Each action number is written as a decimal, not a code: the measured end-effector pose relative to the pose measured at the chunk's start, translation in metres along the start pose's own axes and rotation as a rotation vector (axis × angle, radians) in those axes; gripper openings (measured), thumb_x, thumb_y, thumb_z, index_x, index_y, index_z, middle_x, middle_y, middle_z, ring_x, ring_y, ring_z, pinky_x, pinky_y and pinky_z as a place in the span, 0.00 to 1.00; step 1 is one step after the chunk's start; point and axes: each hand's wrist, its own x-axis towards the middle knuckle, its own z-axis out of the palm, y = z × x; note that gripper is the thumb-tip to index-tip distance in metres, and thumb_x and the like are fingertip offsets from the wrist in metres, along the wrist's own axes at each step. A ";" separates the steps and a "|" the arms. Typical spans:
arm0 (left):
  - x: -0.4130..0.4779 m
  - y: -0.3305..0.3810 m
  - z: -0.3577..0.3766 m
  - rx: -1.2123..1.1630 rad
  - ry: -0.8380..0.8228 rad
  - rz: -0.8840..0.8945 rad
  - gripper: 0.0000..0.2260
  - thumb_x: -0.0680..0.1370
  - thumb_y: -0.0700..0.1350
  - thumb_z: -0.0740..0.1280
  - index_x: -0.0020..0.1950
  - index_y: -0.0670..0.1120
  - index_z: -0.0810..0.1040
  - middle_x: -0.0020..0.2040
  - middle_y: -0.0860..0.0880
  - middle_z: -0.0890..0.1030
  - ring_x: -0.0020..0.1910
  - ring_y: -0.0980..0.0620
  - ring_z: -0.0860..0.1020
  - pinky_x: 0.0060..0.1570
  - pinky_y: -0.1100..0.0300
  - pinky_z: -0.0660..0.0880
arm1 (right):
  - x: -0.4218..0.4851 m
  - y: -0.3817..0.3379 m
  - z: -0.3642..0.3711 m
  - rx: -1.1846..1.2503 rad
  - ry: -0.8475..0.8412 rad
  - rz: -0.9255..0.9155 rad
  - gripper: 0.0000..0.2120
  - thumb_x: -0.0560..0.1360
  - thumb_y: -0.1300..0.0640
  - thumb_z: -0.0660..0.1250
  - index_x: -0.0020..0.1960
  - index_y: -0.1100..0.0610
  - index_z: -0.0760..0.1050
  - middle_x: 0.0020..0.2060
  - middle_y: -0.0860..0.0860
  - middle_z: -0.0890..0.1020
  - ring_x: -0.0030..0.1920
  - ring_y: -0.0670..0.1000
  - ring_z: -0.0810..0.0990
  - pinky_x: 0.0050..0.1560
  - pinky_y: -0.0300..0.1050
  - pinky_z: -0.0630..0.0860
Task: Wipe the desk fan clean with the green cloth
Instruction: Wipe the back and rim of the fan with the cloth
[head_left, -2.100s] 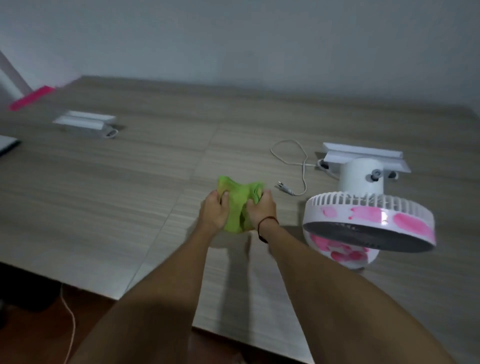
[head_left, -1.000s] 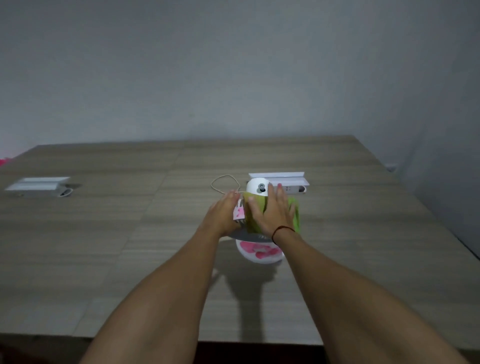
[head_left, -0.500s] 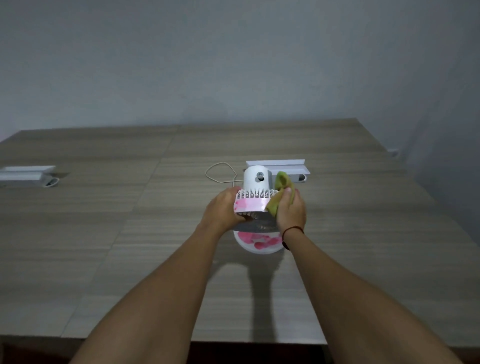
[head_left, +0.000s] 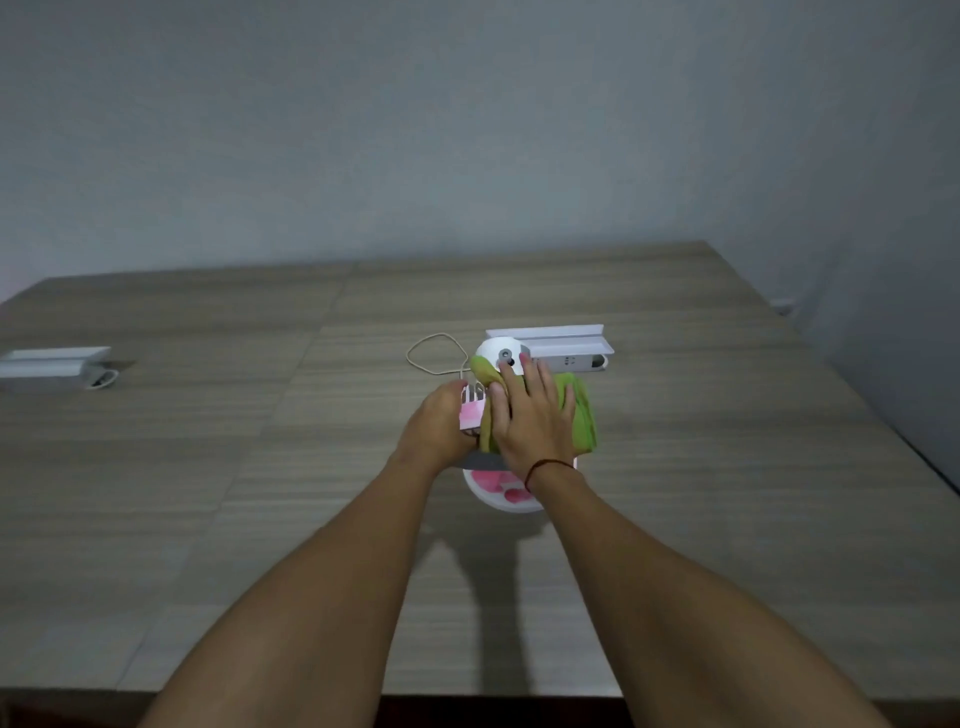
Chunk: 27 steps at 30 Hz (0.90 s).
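Observation:
A small white desk fan (head_left: 500, 352) with pink smears stands at the middle of the wooden table, its head tilted face down over its round base (head_left: 498, 496). My left hand (head_left: 435, 421) grips the left rim of the fan head. The green cloth (head_left: 581, 415) is spread over the top and right side of the head. My right hand (head_left: 530, 415) lies flat on the cloth with fingers spread, pressing it onto the fan. Most of the fan head is hidden under cloth and hands.
A white power strip holder (head_left: 561, 340) lies just behind the fan, and the fan's thin cord (head_left: 431, 353) loops to the left of it. Another white holder (head_left: 54, 366) sits at the far left. The table's right edge (head_left: 852, 395) runs near a wall.
My right hand went from pinching the bunched cloth at the fan's right rim to lying flat, with the cloth spread over the top. The left hand kept its hold.

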 end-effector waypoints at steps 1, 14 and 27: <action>0.001 -0.001 0.000 -0.010 -0.002 0.000 0.19 0.65 0.44 0.74 0.54 0.47 0.77 0.50 0.48 0.80 0.47 0.48 0.79 0.43 0.58 0.73 | 0.003 0.007 0.001 0.026 -0.011 0.009 0.25 0.80 0.46 0.47 0.74 0.48 0.62 0.77 0.49 0.61 0.78 0.51 0.56 0.76 0.58 0.47; 0.015 0.010 0.000 0.072 0.010 0.124 0.27 0.65 0.48 0.77 0.61 0.43 0.75 0.57 0.41 0.79 0.55 0.43 0.78 0.50 0.54 0.74 | 0.018 0.023 -0.001 0.443 0.084 0.423 0.25 0.81 0.46 0.47 0.74 0.53 0.63 0.74 0.52 0.66 0.76 0.55 0.61 0.76 0.60 0.51; 0.031 -0.001 0.012 0.158 0.059 0.222 0.36 0.64 0.50 0.78 0.68 0.42 0.71 0.62 0.41 0.78 0.60 0.41 0.76 0.57 0.50 0.75 | 0.006 0.068 0.008 0.939 -0.071 0.941 0.27 0.83 0.47 0.43 0.64 0.62 0.73 0.54 0.58 0.77 0.54 0.56 0.75 0.54 0.46 0.69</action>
